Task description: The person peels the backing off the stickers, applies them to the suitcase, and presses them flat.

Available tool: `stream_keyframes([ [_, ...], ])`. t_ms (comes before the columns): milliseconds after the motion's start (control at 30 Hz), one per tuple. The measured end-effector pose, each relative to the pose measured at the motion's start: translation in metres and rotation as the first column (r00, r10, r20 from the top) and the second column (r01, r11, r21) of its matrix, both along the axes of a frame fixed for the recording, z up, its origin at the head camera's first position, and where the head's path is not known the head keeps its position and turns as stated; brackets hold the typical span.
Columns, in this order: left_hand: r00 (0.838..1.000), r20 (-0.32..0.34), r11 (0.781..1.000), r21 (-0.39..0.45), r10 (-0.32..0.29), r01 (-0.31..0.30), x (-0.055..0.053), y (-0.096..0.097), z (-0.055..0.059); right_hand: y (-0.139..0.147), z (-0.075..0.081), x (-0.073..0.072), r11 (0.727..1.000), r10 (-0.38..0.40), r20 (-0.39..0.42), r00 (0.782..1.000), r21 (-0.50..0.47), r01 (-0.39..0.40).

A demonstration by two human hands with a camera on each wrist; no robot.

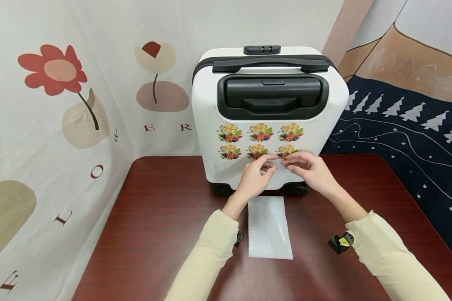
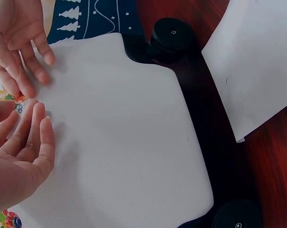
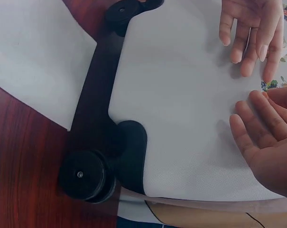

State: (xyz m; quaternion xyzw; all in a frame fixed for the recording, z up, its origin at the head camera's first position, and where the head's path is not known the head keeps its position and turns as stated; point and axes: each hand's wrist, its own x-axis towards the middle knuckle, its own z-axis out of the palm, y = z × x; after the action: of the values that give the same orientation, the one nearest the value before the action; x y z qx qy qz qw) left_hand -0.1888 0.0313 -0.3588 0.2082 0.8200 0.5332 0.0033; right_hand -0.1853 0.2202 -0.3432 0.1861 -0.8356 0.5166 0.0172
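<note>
A white suitcase stands upright at the back of the table, bearing two rows of colourful fruit stickers. Both hands are at the lower right sticker, partly covering it. From its left, my left hand reaches over with fingertips at the sticker's lower left edge, thumb apart from the index finger. My right hand comes in from the other side, its fingers extended to the sticker's lower edge and the thumb held below. In the right wrist view, fingertips of both hands nearly meet beside the fruit print.
A white sheet or flat pouch lies on the dark red table in front of the suitcase. Black wheels support the case. Printed cloths hang behind and at the sides.
</note>
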Motion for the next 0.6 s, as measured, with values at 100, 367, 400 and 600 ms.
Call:
stream_keyframes([
  [100, 1.000, 0.000, 1.000, 0.003, -0.002, 0.002, 0.000, 0.000, 0.000, 0.000, 0.001, 0.001, 1.000, -0.008, 0.016, 1.000, 0.015, 0.007],
  [367, 1.000, -0.015, 1.000, 0.011, -0.004, 0.005, -0.001, 0.000, -0.002, -0.005, 0.018, 0.001, 1.000, -0.002, -0.066, 0.998, 0.019, 0.003],
  [400, 1.000, -0.022, 1.000, 0.013, -0.005, 0.005, -0.001, 0.000, -0.002, -0.007, 0.021, 0.001, 1.000, 0.005, -0.081, 0.997, 0.012, -0.004],
  [600, 0.998, -0.059, 0.999, 0.039, -0.007, 0.009, -0.002, 0.002, -0.002, -0.013, 0.030, -0.001, 1.000, 0.013, -0.116, 0.993, -0.011, -0.015],
])
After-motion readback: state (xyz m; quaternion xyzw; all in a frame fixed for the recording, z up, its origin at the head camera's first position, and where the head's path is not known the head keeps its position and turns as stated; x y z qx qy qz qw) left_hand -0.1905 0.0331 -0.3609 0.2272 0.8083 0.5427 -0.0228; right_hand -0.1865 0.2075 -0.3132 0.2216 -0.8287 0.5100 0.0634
